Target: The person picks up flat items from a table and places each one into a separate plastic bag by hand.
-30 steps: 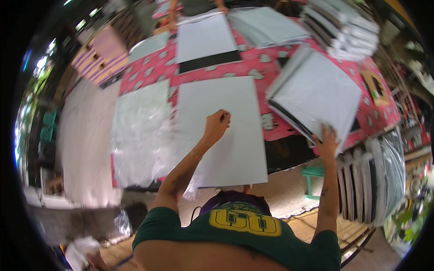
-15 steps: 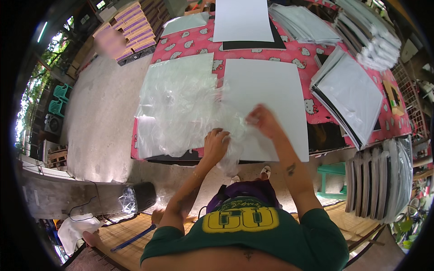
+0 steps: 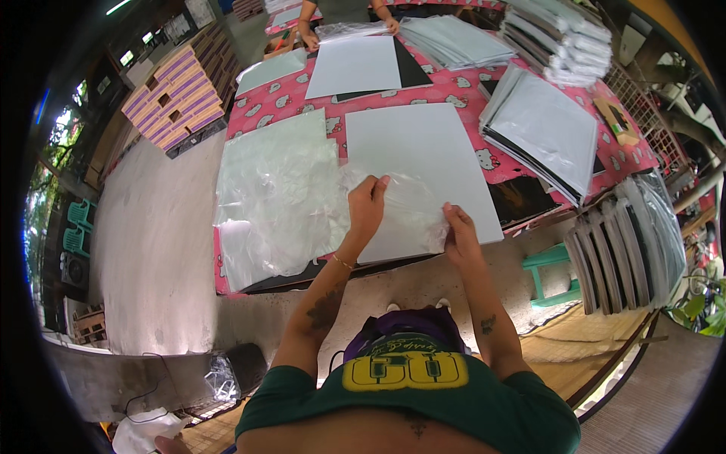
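A clear plastic bag [image 3: 412, 206] is stretched between my two hands above the near edge of a large white board [image 3: 412, 136]. My left hand [image 3: 367, 206] pinches its left part, with the fingers closed. At its right edge, my right hand [image 3: 460, 229] grips the plastic between thumb and fingers. Beside the board on the left lies a loose, crinkled pile of clear plastic bags [image 3: 276, 193]. The white board rests flat on a table with a pink patterned cover [image 3: 333, 155].
Across the table a co-worker's hands [image 3: 309, 39] hold clear plastic over another white board [image 3: 352, 68] and a black board [image 3: 413, 72]. Plastic-wrapped boards [image 3: 543, 130] are stacked at right. More stand upright [image 3: 624, 253] beside a green stool [image 3: 548, 261]. Stacked boxes [image 3: 178, 94] stand far left.
My left hand has risen a little, and my right hand has come down and closed on the plastic. The bag now spreads over the white board. The co-worker's hands have come into view.
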The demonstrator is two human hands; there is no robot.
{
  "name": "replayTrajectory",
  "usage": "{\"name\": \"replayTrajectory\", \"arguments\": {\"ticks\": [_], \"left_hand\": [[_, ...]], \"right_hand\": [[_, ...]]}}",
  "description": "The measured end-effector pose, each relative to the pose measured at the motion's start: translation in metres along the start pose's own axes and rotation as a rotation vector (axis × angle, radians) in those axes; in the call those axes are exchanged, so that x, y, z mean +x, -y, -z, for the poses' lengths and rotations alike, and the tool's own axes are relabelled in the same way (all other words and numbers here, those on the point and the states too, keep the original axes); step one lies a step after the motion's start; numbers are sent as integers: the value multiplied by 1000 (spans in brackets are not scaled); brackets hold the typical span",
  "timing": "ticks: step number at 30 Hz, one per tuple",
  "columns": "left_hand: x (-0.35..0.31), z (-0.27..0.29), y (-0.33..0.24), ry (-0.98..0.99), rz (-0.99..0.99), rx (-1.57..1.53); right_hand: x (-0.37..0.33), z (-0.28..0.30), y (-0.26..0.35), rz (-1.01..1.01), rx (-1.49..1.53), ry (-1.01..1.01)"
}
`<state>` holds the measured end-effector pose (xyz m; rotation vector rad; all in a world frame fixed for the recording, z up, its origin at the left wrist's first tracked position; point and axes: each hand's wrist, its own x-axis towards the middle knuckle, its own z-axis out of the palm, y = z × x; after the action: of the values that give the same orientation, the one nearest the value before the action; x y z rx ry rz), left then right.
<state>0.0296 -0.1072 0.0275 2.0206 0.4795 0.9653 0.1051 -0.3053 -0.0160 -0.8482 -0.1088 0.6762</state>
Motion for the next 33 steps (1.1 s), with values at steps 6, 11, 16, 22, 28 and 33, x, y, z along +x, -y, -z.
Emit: {"name": "replayTrajectory", "arguments": {"ticks": [6, 11, 16, 22, 28, 33], "left_hand": [[36, -7, -28, 34, -51, -32], [82, -30, -46, 108, -171, 27], [117, -55, -36, 223, -41, 132], [82, -63, -40, -425, -366, 5], [-57, -53, -80, 134, -68, -49], [-58, -52, -59, 50, -197, 146]], "right_hand": [[-43, 8, 20, 369, -634, -49], [-22, 39, 34, -183, -713, 540], [-9, 20, 17, 78, -236, 109], [1, 20, 31, -253, -3, 402], [-53, -21, 72, -468, 342, 289], [-42, 32, 41, -13, -140, 188]]}}
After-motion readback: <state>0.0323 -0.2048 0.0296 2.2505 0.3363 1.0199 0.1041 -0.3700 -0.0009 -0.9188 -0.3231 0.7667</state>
